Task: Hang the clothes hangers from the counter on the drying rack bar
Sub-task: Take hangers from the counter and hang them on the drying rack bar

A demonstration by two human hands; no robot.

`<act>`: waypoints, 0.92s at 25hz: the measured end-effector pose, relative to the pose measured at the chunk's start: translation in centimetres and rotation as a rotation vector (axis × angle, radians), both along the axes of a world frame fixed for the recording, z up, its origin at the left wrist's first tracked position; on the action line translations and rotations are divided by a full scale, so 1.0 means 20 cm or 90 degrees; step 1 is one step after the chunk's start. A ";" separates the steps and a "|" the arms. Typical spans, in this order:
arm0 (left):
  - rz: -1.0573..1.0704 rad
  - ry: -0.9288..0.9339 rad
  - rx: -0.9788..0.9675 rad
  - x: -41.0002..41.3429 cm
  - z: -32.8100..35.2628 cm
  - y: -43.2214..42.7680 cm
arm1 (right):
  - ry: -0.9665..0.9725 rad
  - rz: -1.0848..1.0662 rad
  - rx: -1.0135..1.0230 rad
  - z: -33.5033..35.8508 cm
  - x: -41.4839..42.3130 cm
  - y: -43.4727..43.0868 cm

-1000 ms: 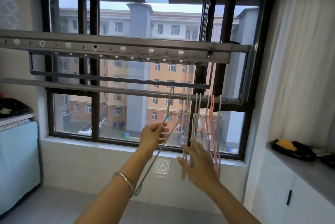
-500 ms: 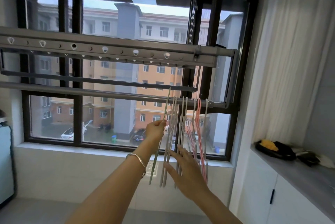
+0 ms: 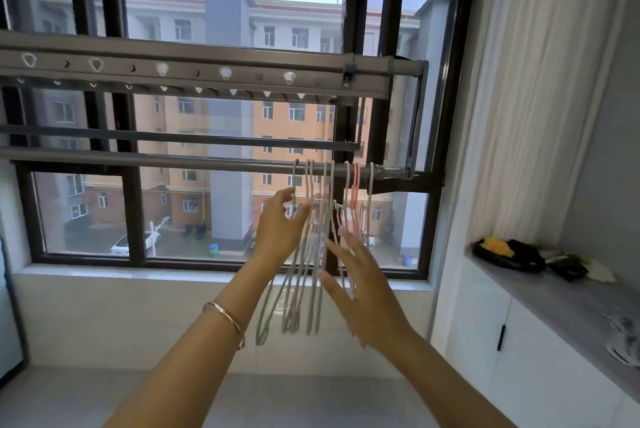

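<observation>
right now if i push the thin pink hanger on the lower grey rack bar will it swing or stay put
It would probably swing freely: the thin pink hanger hangs only by its hook over the round grey rack bar. Its slim frame looks light. It may knock the pale hangers close beside it.

You face a dark-framed window (image 3: pixel 131 213) with daylight coming through; beyond it stand orange and grey apartment blocks (image 3: pixel 291 122); a white curtain (image 3: pixel 540 98) hangs along your right; below it a grey counter (image 3: pixel 554 303) tops white cabinets (image 3: pixel 471 323) with a black handle (image 3: pixel 500 337); pale floor tiles (image 3: pixel 311 403) lie underfoot.
</observation>
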State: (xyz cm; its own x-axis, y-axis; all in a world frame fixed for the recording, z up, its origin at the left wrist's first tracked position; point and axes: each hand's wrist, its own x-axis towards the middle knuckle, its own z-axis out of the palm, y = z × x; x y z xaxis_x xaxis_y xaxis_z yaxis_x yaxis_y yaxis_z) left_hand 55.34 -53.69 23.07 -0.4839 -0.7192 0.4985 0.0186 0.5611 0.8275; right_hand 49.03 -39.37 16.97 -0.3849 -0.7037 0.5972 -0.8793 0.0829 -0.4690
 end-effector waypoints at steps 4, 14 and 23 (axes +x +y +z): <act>-0.061 -0.020 -0.122 -0.18 0.12 0.34 | 0.067 -0.086 -0.048 0.05 -0.32 0.33; -0.325 -0.183 -0.175 -1.28 -0.22 1.26 | 0.029 -0.405 -0.045 -0.13 -1.28 1.51; -0.615 -0.333 -0.177 -2.29 -0.69 1.91 | -0.106 -0.713 0.009 -0.56 -1.90 2.23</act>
